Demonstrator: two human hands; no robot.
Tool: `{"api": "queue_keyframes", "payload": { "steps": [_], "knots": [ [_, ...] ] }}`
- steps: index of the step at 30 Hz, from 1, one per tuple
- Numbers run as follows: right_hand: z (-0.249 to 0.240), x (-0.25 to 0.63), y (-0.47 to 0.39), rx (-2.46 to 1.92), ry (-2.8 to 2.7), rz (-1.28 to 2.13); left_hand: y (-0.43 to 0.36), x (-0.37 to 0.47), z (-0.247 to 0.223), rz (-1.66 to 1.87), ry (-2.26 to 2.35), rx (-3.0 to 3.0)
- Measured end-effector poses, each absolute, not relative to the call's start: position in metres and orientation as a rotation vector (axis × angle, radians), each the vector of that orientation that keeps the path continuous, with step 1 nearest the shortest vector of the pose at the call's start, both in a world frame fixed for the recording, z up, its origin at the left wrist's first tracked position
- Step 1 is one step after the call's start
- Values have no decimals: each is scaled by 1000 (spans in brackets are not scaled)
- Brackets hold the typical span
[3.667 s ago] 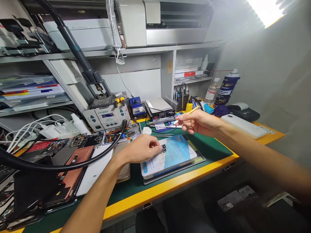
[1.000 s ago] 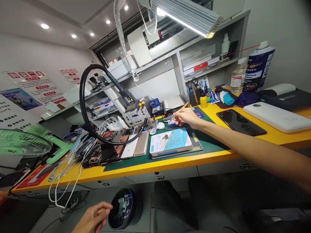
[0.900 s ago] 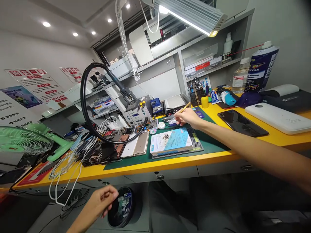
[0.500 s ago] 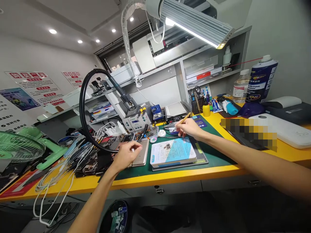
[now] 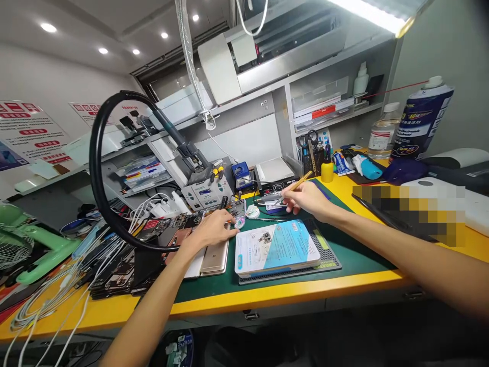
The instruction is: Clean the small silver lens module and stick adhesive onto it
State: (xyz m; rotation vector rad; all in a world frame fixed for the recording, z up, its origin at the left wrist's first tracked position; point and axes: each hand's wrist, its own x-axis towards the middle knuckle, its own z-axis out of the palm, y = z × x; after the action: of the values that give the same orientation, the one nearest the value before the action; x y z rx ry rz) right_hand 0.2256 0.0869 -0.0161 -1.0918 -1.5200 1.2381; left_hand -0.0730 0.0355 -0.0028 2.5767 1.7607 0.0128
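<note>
My right hand (image 5: 307,199) is closed round a thin gold tool (image 5: 301,182), above the back of the green mat (image 5: 344,239). With fingers apart, my left hand (image 5: 217,226) reaches over the top of a gold phone (image 5: 214,258), its fingertips beside a small round container (image 5: 240,223). Between and in front of my hands lies a blue-and-white box (image 5: 277,247) on a grey perforated pad (image 5: 328,257). A small camera-like part (image 5: 265,237) shows on top of the box. Behind it is a white round item (image 5: 252,211).
A black hose (image 5: 95,168) loops at the left, near circuit boards and white cables (image 5: 42,300). A soldering station (image 5: 206,193) stands at the back. On the right are a yellow bottle (image 5: 327,172), a spray can (image 5: 422,122) and a clear bottle (image 5: 381,132).
My left hand has moved forward to the small round container, its fingers spreading. My right hand still holds the gold tool. The view has shifted closer to the desk.
</note>
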Motion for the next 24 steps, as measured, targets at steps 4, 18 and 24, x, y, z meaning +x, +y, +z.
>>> {"api": "queue_keyframes", "payload": {
  "steps": [4,18,24],
  "knots": [
    [-16,225,86,-1054,-1504,1244,38,-68,-6,110,1755,2565],
    [-3,224,74,-986,-1393,1580,39,-70,-10,339,1628,2497],
    [-4,219,65,-903,-1352,1808,28,-69,-10,525,1583,2504]
  ]
}}
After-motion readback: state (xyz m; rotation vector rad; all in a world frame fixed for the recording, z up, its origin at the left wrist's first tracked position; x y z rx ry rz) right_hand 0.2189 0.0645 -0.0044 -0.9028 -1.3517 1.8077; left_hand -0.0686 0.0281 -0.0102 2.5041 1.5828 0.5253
